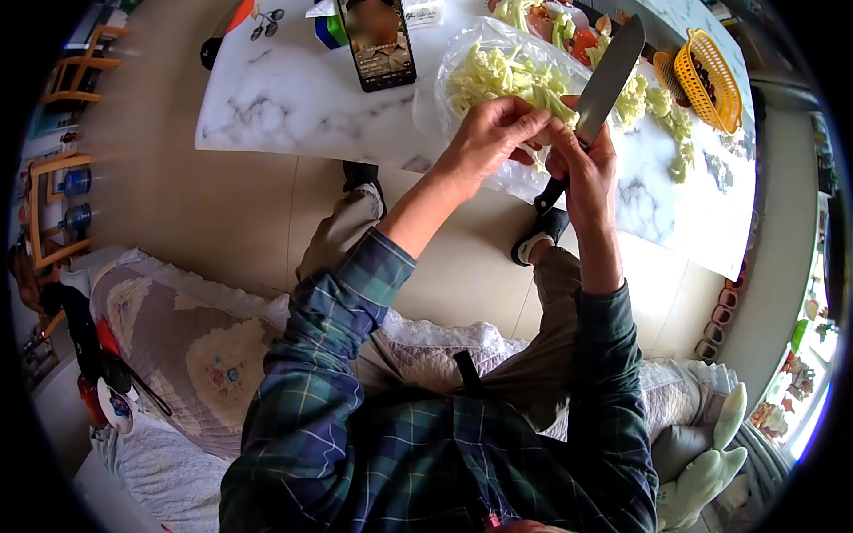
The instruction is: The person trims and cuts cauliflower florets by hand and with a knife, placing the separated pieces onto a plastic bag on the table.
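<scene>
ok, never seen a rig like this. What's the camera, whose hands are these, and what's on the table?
No robot here: one person, two bare hands. There is one picture, from a camera worn on the head, looking forward and down, so the sleeves and legs show too. The dark, curved edges look like a wide lens.

The right hand holds a large knife, blade up. The left hand pinches a pale green vegetable piece, with the right fingers close against it.

On the marble-patterned table are a phone, a clear plastic bag with similar pieces, loose pieces beyond it, and a yellow basket.
</scene>
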A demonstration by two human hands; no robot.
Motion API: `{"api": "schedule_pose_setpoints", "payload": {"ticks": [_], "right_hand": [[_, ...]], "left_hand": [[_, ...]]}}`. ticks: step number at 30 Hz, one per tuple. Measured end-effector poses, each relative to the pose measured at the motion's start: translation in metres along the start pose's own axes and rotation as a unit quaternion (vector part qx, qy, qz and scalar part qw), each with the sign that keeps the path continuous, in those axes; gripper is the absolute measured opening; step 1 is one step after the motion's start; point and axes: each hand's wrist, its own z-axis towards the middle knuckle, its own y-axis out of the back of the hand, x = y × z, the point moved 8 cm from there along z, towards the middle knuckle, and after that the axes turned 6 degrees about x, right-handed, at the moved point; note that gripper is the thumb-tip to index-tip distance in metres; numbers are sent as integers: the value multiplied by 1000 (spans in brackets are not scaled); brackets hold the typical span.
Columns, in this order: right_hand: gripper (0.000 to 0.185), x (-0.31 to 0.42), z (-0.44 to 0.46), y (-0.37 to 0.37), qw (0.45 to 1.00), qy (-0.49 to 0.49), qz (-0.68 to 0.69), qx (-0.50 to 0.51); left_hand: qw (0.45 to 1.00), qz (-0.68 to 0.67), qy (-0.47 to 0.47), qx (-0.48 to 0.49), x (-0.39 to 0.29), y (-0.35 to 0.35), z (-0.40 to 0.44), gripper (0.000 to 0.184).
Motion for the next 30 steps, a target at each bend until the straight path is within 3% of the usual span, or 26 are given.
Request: {"api": "schedule_pose_setpoints", "payload": {"ticks": [5,7,9,13,25,30], "right_hand": [[31,2,-1,-2,1000,2,-16,-17],[29,-1,0,2,998,-2,-40,-37],[28,-3,0,3,999,-7,-37,-36],[29,-2,3,5,999,-17,-36,-15],[28,-11,-2,15,997,-77,21,21],[18,-9,1,12,999,-41,27,2]], "left_hand": [[996,49,-65,28,-3,-2,3,21],[962,240,-133,1,-15,-3,-4,18],[934,309,-178,0,-19,-2,-3,16],[959,263,-98,46,-16,-1,-2,21],[950,284,-96,84,-12,-7,-2,18],[982,170,-66,41,5,-6,4,19]]}}
